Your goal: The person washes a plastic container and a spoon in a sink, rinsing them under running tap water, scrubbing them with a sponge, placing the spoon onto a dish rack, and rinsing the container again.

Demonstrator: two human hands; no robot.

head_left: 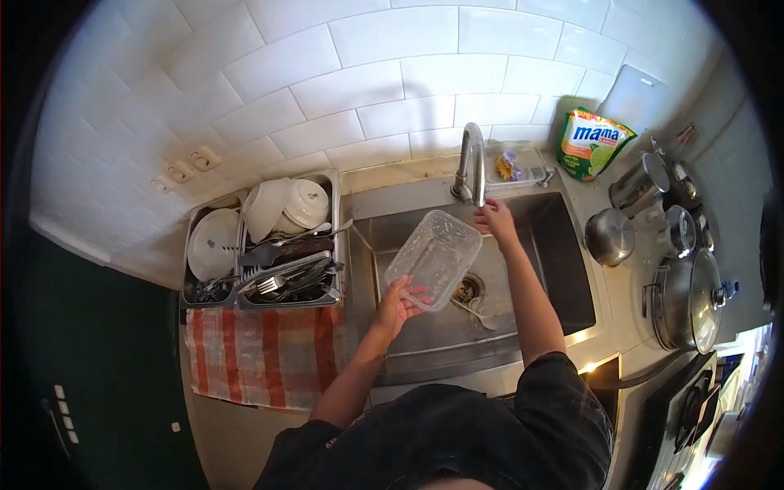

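My left hand [399, 304] grips the near left corner of a clear plastic container [433, 257], tilted over the sink [380, 347]. Wet specks or suds dot its walls. My right hand [495, 220] is just below the spout end of the metal faucet [476, 155], close to the container's far right edge. Its fingers are loosely bent and apart, with nothing visible in them; whether they touch the spout is unclear. Under the container, a pale spoon [483, 320] lies by the drain [468, 289] on the sink floor.
On the left, a dish rack [237, 300] holds white bowls, plates and cutlery beside a striped cloth [261, 351]. Behind the faucet lies a yellow-and-purple scrubber [507, 168]. A green "mama" pouch [590, 145], a steel pot [610, 238] and a large lidded pot [686, 298] stand right.
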